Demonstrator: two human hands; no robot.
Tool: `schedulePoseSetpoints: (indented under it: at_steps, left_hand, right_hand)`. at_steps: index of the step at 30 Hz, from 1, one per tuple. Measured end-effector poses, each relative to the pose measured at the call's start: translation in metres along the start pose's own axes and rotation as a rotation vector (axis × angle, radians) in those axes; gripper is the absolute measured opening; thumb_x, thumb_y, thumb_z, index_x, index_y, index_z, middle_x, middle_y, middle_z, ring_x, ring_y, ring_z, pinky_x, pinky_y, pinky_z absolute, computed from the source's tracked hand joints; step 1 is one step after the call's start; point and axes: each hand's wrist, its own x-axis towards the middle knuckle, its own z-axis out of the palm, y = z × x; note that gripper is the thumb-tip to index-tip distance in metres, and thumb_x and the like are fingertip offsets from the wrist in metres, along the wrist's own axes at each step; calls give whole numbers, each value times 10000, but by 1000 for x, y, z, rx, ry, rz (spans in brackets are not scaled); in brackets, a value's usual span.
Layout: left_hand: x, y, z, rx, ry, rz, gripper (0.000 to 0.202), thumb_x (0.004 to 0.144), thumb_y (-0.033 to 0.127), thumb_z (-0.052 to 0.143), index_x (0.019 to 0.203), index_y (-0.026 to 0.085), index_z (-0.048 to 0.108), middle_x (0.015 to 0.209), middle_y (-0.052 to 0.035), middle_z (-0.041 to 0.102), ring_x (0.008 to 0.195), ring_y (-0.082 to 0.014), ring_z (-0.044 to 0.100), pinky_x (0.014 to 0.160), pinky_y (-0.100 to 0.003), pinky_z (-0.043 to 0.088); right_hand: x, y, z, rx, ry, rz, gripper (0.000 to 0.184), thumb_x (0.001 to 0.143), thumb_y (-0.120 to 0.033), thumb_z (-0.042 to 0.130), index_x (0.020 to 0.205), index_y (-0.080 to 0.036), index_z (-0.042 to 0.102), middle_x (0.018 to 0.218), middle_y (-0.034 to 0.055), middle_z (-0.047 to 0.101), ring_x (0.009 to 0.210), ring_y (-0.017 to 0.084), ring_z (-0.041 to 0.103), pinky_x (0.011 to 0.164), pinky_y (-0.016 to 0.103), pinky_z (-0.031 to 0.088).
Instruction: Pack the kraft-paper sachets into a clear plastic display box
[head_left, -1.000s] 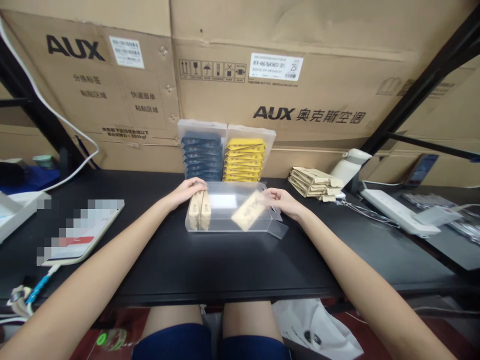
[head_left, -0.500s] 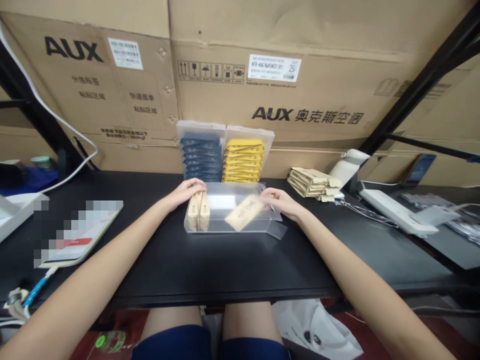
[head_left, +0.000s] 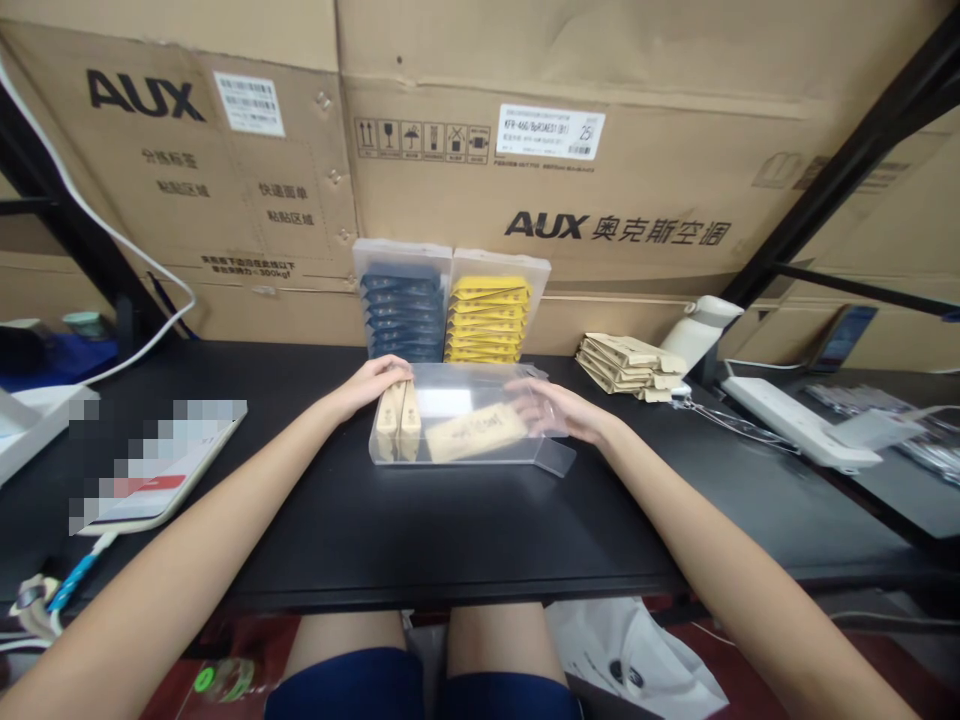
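Observation:
A clear plastic box (head_left: 465,375) lies on the black table in front of me, its flaps unfolded at the right end. My left hand (head_left: 375,387) is closed over its upper left corner. Under those fingers, two narrow beige packets (head_left: 397,420) stand side by side at the left end inside. Another beige packet (head_left: 478,433) with dark print lies slightly tilted in the middle of the box. My right hand (head_left: 559,408) reaches through the right end, fingers stretched and apart beside this packet's right end; whether they touch it I cannot tell.
Behind the box stand two clear boxes, one with blue packets (head_left: 403,310), one with yellow packets (head_left: 487,315). Stacked beige packets (head_left: 626,362) and a white bottle (head_left: 701,335) are at the back right. A phone (head_left: 165,465) lies left; a white power strip (head_left: 799,422) lies right.
My right hand has moved further into the box's right end, its fingers now spread. The loose packet has shifted left and lies flatter, released from the fingers. The left hand stays put.

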Motion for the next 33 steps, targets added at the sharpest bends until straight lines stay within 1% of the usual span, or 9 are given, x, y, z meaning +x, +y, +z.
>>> schedulePoseSetpoints:
  at_steps: [4, 9, 13, 16, 19, 21, 27, 30, 33]
  left_hand:
    - [0, 0, 0, 14, 8, -2, 321, 679, 435, 662, 897, 199, 677, 986, -35, 685, 1037, -253, 591, 920, -345, 432]
    - [0, 0, 0, 21, 10, -1, 333, 673, 444, 659, 897, 199, 679, 978, -30, 691, 1014, -243, 599, 896, -326, 443]
    - [0, 1, 0, 16, 14, -5, 323, 672, 433, 657, 891, 196, 676, 963, -30, 687, 1018, -247, 597, 908, -335, 439]
    - [-1, 1, 0, 8, 14, -6, 309, 672, 425, 660, 881, 198, 675, 963, -28, 686, 1022, -249, 595, 911, -339, 437]
    - [-1, 1, 0, 10, 12, -9, 309, 677, 428, 659, 884, 199, 674, 966, -28, 684, 1025, -249, 592, 912, -342, 435]
    - [0, 0, 0, 9, 12, -10, 314, 680, 430, 657, 893, 200, 675, 964, -27, 682, 1017, -245, 595, 913, -341, 433]
    - [1, -2, 0, -21, 11, -5, 309, 668, 425, 659, 879, 200, 681, 945, -24, 686, 976, -236, 605, 901, -345, 438]
    - [1, -2, 0, -22, 0, 0, 311, 682, 427, 649, 887, 194, 676, 961, -28, 677, 994, -237, 596, 912, -345, 429]
    - [0, -1, 0, -17, -6, -3, 320, 690, 427, 643, 902, 189, 666, 968, -31, 668, 1006, -243, 590, 919, -350, 424]
  right_hand:
    - [0, 0, 0, 19, -12, -6, 304, 928, -400, 486, 1150, -237, 615, 927, 68, 707, 806, 170, 671, 684, 267, 551]
    - [2, 2, 0, 84, -29, -8, 304, 942, -390, 464, 1118, -214, 638, 935, 79, 721, 821, 177, 680, 750, 304, 541]
    - [4, 4, 1, 169, -46, 13, 394, 967, -398, 389, 990, -148, 692, 950, 112, 728, 832, 188, 686, 794, 324, 530]
    - [6, 7, 0, 202, -118, 12, 437, 962, -426, 388, 962, -125, 705, 1007, 128, 726, 922, 213, 682, 892, 360, 497]
    - [7, 9, -1, 216, -220, 24, 478, 933, -494, 421, 1031, -113, 692, 1095, 148, 702, 1014, 245, 661, 976, 408, 442]
    - [6, 8, 1, 224, -244, 41, 502, 916, -526, 431, 1060, -115, 682, 1131, 154, 686, 1052, 252, 647, 1007, 423, 414]
    - [-3, 3, 12, 255, -286, 98, 490, 936, -510, 386, 1110, -141, 658, 1148, 125, 681, 1103, 229, 620, 1005, 390, 410]
    - [-4, 3, 13, 272, -370, 126, 488, 953, -498, 349, 1183, -162, 618, 1193, 121, 659, 1104, 233, 616, 933, 382, 455]
    - [-1, 6, 11, 280, -434, 141, 515, 977, -476, 297, 1206, -133, 606, 1215, 144, 643, 1067, 227, 629, 843, 345, 494]
